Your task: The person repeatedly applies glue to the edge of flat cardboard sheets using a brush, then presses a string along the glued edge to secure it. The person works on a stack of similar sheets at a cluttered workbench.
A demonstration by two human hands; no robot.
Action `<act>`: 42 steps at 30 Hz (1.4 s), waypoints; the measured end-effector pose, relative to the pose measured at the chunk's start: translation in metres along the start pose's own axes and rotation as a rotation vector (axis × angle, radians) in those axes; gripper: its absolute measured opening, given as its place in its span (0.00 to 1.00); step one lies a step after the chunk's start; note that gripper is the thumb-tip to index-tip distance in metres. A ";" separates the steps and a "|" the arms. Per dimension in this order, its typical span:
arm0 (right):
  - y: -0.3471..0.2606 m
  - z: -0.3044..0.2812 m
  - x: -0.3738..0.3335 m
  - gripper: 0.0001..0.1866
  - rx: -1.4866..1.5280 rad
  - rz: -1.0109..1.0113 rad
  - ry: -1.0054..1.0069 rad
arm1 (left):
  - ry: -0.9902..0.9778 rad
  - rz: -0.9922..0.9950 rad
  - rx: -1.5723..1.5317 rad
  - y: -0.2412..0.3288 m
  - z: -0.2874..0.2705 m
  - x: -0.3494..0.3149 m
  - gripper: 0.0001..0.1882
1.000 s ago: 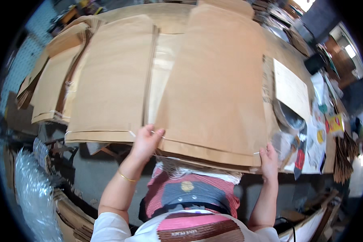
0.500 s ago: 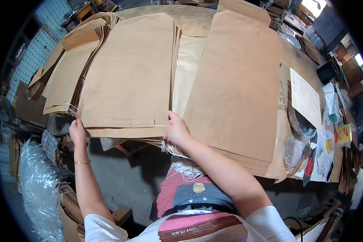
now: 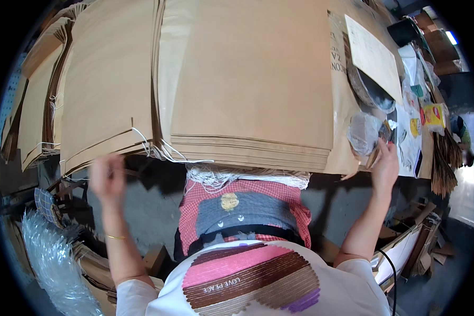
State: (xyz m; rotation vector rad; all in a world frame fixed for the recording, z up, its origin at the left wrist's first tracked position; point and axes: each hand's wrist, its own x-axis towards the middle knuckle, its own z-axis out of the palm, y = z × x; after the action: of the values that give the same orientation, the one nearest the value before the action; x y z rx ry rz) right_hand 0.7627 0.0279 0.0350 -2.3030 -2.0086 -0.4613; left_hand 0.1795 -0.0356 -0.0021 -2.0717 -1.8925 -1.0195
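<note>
My left hand (image 3: 108,179), blurred by motion, is just off the near edge of a stack of brown paper bags (image 3: 108,79); its fingers are smeared. White string (image 3: 160,150) trails from that stack's near right corner. On the right, my right hand (image 3: 385,160) reaches over the table edge, fingers closed beside a clear plastic bag (image 3: 364,131). What they grip is mostly hidden; a red-handled tool lay about there earlier. Between my hands lies a wide stack of brown paper sheets (image 3: 253,79), its near edges stepped.
A bundle of white strings (image 3: 216,176) hangs at my waist. A pale board (image 3: 374,58) lies over a dark basin (image 3: 376,95), near a yellow packet (image 3: 434,116). More folded bags (image 3: 39,105) stand at the left. Shiny plastic strips (image 3: 52,258) are low left.
My right hand has left the bag stack's corner and moved right to the tools. My left hand has come off the stack's left corner. The view has shifted down and right.
</note>
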 end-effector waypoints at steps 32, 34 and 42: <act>-0.291 -0.036 0.011 0.08 1.475 -0.160 -0.244 | -0.387 0.151 -0.103 0.108 0.057 0.021 0.08; -0.290 -0.034 0.012 0.10 1.313 -0.150 -0.270 | -0.541 0.164 0.060 0.111 0.074 0.025 0.08; -0.175 -0.005 0.020 0.13 0.723 -0.075 -0.085 | -0.680 0.145 0.112 0.117 0.079 0.032 0.07</act>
State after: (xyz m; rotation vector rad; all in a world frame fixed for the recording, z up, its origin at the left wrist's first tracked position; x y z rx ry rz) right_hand 0.5934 0.0731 0.0176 -1.8173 -1.8680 0.3264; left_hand 0.3166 0.0109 -0.0062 -2.6521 -1.9430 -0.1620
